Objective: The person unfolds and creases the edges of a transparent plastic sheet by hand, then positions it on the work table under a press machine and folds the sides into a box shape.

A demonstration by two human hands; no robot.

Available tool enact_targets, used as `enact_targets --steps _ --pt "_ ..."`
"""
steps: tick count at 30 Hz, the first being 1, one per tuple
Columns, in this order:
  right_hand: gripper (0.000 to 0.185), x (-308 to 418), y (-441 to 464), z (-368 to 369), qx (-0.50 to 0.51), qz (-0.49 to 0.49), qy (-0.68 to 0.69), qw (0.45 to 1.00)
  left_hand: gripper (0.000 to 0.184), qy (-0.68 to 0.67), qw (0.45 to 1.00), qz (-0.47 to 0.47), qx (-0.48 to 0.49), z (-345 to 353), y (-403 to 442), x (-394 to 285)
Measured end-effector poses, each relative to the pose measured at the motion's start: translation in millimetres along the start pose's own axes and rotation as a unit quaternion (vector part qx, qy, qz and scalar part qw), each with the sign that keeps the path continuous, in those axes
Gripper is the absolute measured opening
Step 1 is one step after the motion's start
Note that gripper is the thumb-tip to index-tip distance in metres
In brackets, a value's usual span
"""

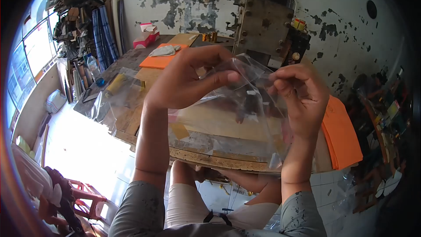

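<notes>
While left hand [184,79] and right hand [303,96] pinch plastic [251,107] | outline unclear

- I can read no text, label, brand, number or sign from here.
- Just beside my right hand [302,98], the orange stack [342,138] carries a faint mark near its top edge, too small for me to make out.
- Beyond my right hand, a red-and-yellow box [298,24] on the machine [264,28] may bear print, but it is too small to tell.
- Below that box, the round dial [296,56] is too small for me to read.
- Beyond my left hand [186,79], any lettering on the pink-and-white box [147,36] is illegible.
</notes>
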State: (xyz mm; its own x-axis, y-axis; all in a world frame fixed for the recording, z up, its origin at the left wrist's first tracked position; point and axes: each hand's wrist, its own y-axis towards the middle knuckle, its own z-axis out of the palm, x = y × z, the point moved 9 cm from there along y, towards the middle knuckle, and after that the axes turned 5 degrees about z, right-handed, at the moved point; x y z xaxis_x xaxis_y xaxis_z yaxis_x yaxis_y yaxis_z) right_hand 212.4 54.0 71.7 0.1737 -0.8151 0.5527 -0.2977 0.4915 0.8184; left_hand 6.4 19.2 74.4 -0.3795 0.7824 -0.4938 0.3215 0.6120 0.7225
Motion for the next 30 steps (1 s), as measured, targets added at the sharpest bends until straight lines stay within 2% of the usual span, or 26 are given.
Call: enact_targets --steps 1,2,4,5,6,7,9,12,15,18,21,24,27,30 --pt "0.033 -1 -2 0 0.019 0.028 0.014 0.999 0.015 -0.049 0.997 0.007 -0.056 -5 -6 -15" --pt "0.045 0 -4 1 0.038 0.058 0.028 0.997 0.016 -0.026 0.996 0.0 -0.08 -13 -12 -25" --pt "0.081 27 -11 10 0.106 0.013 0.016 0.994 0.019 0.019 0.992 -0.015 -0.126 -31 -27 -46" --pt "0.096 38 -17 17 0.135 -0.001 -0.01 0.991 0.019 0.04 0.984 0.027 -0.169 -41 -34 -57" --pt "0.111 48 -24 24 0.163 -0.018 -0.036 0.986 0.02 0.063 0.981 0.027 -0.182 -48 -39 -68" --pt "0.123 53 -35 32 0.187 -0.023 -0.082 0.979 0.02 0.084 0.977 0.026 -0.195 -56 -46 -79" --pt "0.132 57 -53 41 0.202 0.0 -0.129 0.971 0.023 0.084 0.972 0.026 -0.219 -63 -60 -95" --pt "0.127 43 -59 39 0.219 0.129 -0.105 0.962 0.023 0.162 0.957 0.028 -0.239 -70 -82 -115" --pt "0.122 41 -56 42 0.299 0.11 -0.179 0.931 0.025 0.106 0.959 0.014 -0.264 -75 -97 -121" --pt "0.133 44 -56 49 0.339 0.11 -0.109 0.928 0.028 0.048 0.958 0.023 -0.282 -86 -108 -118" --pt "0.134 50 -57 59 0.367 0.083 0.008 0.927 0.03 0.013 0.958 0.033 -0.283 -91 -113 -120" --pt "0.135 55 -61 66 0.362 0.131 0.086 0.919 0.029 0.004 0.958 0.038 -0.285 -89 -113 -128" --pt "0.126 57 -62 65 0.381 0.1 0.006 0.919 0.029 0.06 0.96 0.025 -0.273 -92 -116 -134" --pt "0.108 66 -59 51 0.337 0.11 -0.047 0.934 0.029 0.091 0.962 -0.002 -0.259 -90 -116 -140"
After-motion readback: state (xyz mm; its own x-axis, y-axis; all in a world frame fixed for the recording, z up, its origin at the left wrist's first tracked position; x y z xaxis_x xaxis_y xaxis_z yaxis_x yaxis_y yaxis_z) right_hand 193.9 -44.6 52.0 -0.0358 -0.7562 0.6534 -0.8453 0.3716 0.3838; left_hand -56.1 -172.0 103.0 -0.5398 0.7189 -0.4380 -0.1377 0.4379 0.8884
